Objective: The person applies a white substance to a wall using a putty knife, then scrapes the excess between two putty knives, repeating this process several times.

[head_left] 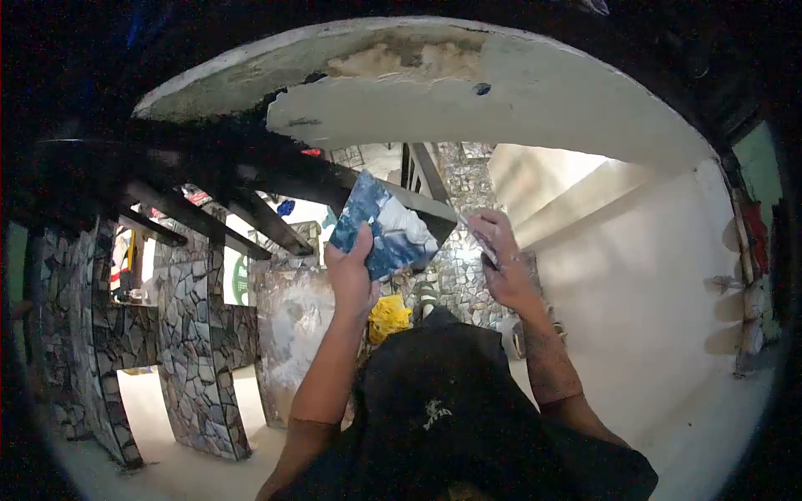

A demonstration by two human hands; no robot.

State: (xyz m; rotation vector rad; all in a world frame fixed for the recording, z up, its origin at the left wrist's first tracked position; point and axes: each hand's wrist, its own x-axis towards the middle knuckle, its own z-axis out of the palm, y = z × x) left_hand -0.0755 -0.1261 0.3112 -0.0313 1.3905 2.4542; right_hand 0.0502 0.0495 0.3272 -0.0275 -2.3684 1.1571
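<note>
A blue board (pixel 361 219) with white marbling carries a lump of white paste (pixel 403 224) on its right half. My left hand (pixel 352 265) grips the board's lower left edge, with the thumb lying on its top face. To the right of the board, my right hand (pixel 499 255) is closed around a thin, pale, flat tool (pixel 478 237), seen nearly edge-on. A small gap separates this tool from the board. The fingers of my left hand under the board are hidden.
Dark beams (pixel 267 219) slope down at the left, above stone-patterned panels (pixel 188 334). A chipped, pale wall edge (pixel 401 100) curves across the top. A yellow crumpled item (pixel 389 317) lies below the board. Pale wall (pixel 635 301) fills the right side.
</note>
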